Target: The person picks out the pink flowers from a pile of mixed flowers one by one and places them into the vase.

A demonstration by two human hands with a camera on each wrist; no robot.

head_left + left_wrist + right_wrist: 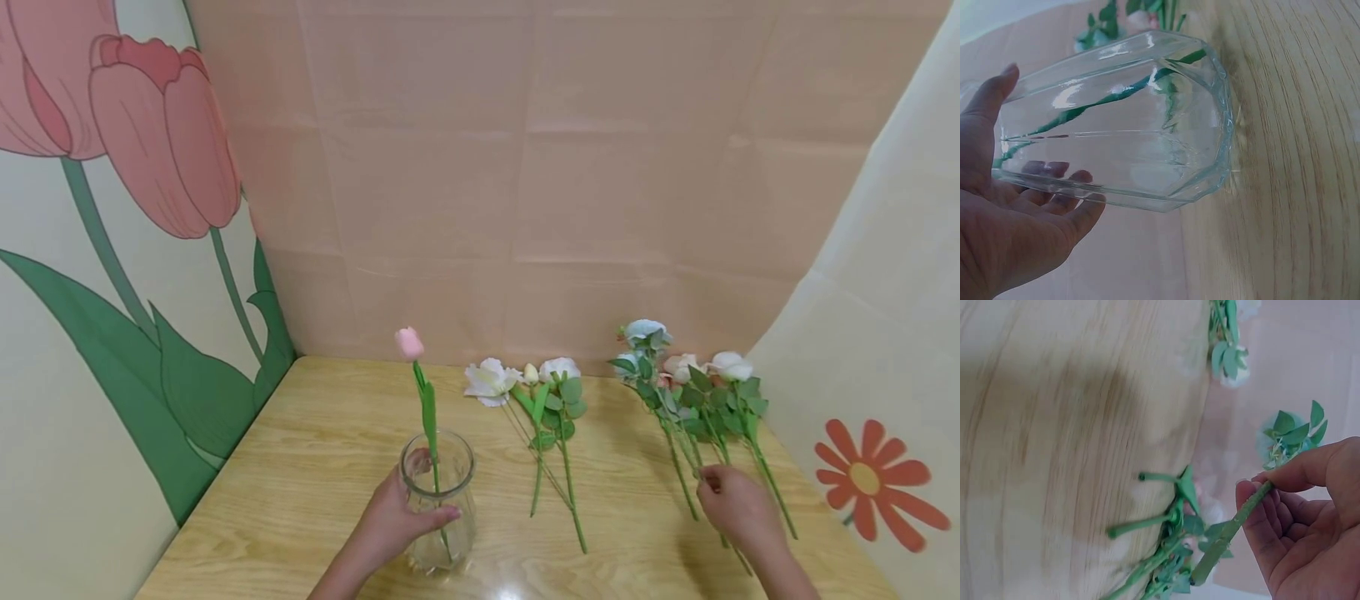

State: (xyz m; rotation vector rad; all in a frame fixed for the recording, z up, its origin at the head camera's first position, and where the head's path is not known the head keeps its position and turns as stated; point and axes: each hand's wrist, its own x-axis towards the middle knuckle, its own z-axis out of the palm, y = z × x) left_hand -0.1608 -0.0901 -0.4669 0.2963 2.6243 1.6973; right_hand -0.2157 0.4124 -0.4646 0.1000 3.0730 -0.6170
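Observation:
A clear glass vase (459, 537) stands on the table, and my left hand (393, 521) grips it around its upper part, thumb on one side and fingers on the other. Inside leans a pink tulip (409, 343), its green stem showing through the glass (1116, 119) in the left wrist view. On the right, my right hand (738, 510) pinches a green stem (1230, 540) between thumb and fingertips. That stem leads up to a blue flower (1282, 434) with green leaves. The blue blooms (645, 333) overlap the other flowers at the right in the head view.
Mid-table lie a white open flower (491, 382), a cream bud (530, 374) and a white rose (559, 369), stems toward me. Pale pink (681, 367) and white roses (731, 366) lie at the right. A pink backdrop (517, 208) closes off the back.

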